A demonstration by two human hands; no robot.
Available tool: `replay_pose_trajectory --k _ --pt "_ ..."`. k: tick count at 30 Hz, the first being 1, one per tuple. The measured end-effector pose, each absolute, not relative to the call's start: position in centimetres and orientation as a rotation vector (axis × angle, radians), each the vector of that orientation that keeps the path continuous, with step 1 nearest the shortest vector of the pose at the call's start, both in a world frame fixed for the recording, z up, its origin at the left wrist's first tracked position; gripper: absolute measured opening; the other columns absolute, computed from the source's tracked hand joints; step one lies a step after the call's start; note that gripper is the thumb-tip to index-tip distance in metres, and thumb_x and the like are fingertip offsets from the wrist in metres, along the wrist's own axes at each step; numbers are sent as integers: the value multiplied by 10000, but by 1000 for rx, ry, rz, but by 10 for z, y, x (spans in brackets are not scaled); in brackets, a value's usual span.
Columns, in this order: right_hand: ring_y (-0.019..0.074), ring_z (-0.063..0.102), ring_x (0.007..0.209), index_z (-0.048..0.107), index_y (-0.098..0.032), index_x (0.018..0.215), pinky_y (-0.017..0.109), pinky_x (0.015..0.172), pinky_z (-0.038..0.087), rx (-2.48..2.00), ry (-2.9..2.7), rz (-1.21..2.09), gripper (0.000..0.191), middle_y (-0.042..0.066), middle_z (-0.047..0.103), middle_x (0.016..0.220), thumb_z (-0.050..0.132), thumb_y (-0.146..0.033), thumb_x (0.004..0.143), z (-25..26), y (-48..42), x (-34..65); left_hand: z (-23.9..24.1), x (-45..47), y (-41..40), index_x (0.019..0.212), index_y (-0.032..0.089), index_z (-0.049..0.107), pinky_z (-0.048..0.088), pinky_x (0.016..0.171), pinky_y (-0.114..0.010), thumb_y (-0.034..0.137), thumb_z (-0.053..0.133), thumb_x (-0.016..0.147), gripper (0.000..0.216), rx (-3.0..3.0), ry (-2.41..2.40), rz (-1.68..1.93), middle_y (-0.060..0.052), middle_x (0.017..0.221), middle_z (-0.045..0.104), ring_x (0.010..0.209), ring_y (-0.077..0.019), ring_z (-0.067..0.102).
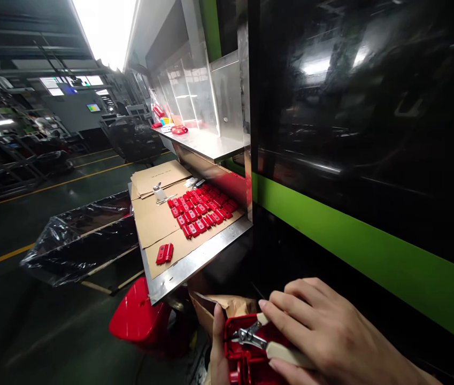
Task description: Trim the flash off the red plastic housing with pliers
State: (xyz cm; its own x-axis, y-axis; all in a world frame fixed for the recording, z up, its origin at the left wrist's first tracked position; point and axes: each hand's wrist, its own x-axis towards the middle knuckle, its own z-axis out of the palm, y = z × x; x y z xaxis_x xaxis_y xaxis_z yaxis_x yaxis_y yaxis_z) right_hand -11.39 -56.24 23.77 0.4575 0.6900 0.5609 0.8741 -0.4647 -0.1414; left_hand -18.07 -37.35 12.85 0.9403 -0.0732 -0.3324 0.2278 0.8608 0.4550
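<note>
Right hand (331,331) clenched around cream handles of cutters (259,342) — metal tip resting on red plastic part (246,358) at bottom of view. Left hand (217,347) grasps part's left edge from below, thumb up along side. Steel shelf (198,256) well apart, above left — cardboard sheet (158,219) on it carries rows of small red pieces (200,211), one pair (164,253) lying separate near front edge. Red stool (138,318) below shelf.

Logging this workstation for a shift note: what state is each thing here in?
Right hand: gripping cutters.
Cutters: tips against red part.
Red part: held by left hand.
Red pieces: laid in rows on cardboard.
Red pair: lying apart.
Bin liner: open.
</note>
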Motion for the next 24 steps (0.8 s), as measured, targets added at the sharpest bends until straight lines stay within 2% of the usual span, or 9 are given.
replay_pose_trajectory --k 2,4,6,10,13,16,20,24 --pt "201 603 860 694 -184 1083 368 750 485 -2279 -1326 -614 294 -8 735 1000 580 -417 945 236 -561 -113 125 -181 -372 1075 300 766 428 1116 -562 636 532 934 433 496 329 -160 -32 1323 657 1285 -374 551" --pt "197 598 844 696 -176 1069 370 737 480 -2262 -1331 -631 365 -4 731 974 437 -427 1013 235 -560 -112 124 -181 -373 1085 297 760 430 1114 -554 629 554 926 422 493 325 -168 -34 1316 661 1290 -375 545" --pt "195 594 846 695 -172 1069 369 738 480 -2267 -1324 -640 380 -6 727 969 409 -417 1025 234 -561 -111 125 -180 -374 1130 278 743 427 1111 -554 643 566 913 460 485 312 -187 -57 1312 663 1292 -384 540" --pt "203 597 848 700 -167 1058 371 748 491 -2285 -1326 -640 296 -5 727 976 634 -405 894 231 -564 -109 128 -177 -377 1236 243 682 394 1120 -582 649 576 908 532 428 311 -198 -96 1295 668 1299 -392 529" --pt "207 605 824 705 -160 1045 377 724 499 -2297 -1338 -666 373 -2 734 971 779 -373 748 231 -563 -109 130 -175 -379 1264 236 659 385 1129 -574 665 567 905 567 422 305 -219 -99 1286 673 1308 -386 522" --pt "208 615 821 706 -155 1055 377 713 505 -2313 -1334 -680 442 3 738 985 833 -348 678 235 -560 -108 135 -172 -382 1325 211 614 384 1134 -567 677 569 896 634 459 246 -256 -117 1299 663 1309 -388 521" --pt "208 616 827 707 -155 1058 372 710 506 -2327 -1326 -676 458 7 738 994 839 -343 661 238 -560 -108 136 -170 -385 1403 177 540 389 1125 -585 693 568 887 730 472 202 -285 -144 1310 652 1303 -408 520" --pt "204 615 832 702 -153 1065 371 726 500 -2319 -1333 -704 423 5 729 981 812 -353 708 234 -563 -109 128 -174 -387 1434 209 510 387 1128 -579 535 593 944 594 470 233 -282 -130 1321 648 1304 -396 524"
